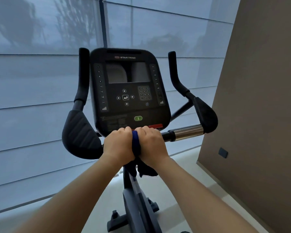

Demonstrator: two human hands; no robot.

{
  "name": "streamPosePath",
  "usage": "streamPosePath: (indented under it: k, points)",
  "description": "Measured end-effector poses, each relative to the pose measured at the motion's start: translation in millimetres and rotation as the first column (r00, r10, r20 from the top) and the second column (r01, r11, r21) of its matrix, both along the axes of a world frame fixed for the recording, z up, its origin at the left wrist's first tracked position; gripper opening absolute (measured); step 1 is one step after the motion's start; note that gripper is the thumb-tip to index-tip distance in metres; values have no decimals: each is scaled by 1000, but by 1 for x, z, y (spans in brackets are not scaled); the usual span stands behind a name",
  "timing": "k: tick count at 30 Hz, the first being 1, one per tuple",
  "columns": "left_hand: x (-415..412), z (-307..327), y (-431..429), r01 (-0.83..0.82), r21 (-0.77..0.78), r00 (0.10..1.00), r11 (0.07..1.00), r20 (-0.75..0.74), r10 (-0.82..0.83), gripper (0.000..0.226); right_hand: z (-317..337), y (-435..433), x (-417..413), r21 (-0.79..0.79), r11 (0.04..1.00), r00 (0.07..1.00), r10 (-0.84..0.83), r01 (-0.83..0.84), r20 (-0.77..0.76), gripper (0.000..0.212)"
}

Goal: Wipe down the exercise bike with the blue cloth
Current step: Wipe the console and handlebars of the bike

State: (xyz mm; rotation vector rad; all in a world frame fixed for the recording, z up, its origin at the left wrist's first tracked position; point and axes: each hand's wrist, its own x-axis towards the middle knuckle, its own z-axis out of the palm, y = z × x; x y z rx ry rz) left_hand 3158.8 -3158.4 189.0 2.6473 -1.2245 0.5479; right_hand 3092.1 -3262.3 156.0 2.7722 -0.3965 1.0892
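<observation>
The black exercise bike's console (pixel 128 91) faces me, with padded handlebar rests at left (pixel 79 133) and right (pixel 206 113). My left hand (pixel 118 145) and my right hand (pixel 150 145) sit side by side on the crossbar just below the console. Both grip the blue cloth (pixel 136 143), which is wrapped over the bar between them. The cloth's loose end (pixel 146 170) hangs down under my wrists. A chrome section of the bar (pixel 188 132) shows to the right of my right hand.
The bike's post and base (pixel 136 207) stand on a pale floor below. Grey window blinds (pixel 32 98) fill the space behind the bike. A brown wall (pixel 258 115) with a dark socket (pixel 223 152) rises close on the right.
</observation>
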Motion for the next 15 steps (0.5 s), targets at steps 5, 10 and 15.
streamPosePath:
  k: [5, 10, 15]
  points:
    - [19, 22, -11, 89, 208, 946, 974, -322, -18, 48, 21, -20, 2, 113, 984, 947, 164, -138, -276, 30]
    - [26, 27, -15, 125, 212, 872, 969, -490, -5, 54, 27, -18, 1, 190, 978, 947, 137, -84, -290, 35]
    - [4, -4, -5, 71, -79, 991, 994, -111, -79, 48, -5, 1, -3, -35, 998, 994, -49, 52, 97, 20]
